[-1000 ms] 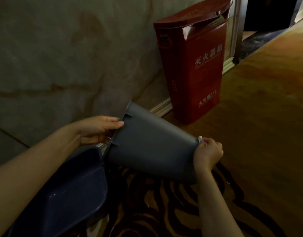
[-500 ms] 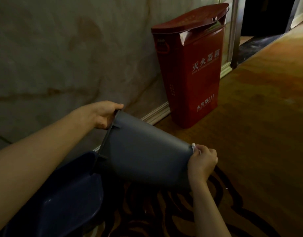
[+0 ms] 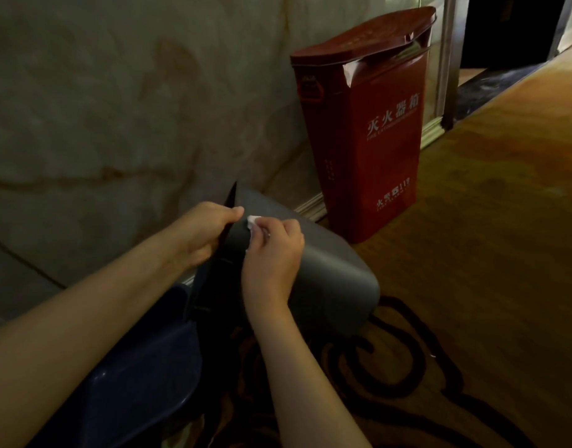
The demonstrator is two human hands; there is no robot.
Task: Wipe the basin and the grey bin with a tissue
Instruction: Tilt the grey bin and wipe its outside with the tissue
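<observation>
The grey bin lies tipped on its side above the carpet, its mouth turned to the left. My left hand grips the bin's rim, thumb on the outside. My right hand presses a small white tissue against the bin's outer wall close to the rim. The dark blue basin sits at the lower left, partly under my left forearm and touching the bin's mouth end.
A tall red fire-extinguisher box stands against the marble wall just behind the bin. Patterned carpet stretches to the right. A dark doorway opens at the top right.
My right hand has slid with the tissue from the bin's base end up along its wall to the rim. The bin has tilted more upright and my left hand holds its grip.
</observation>
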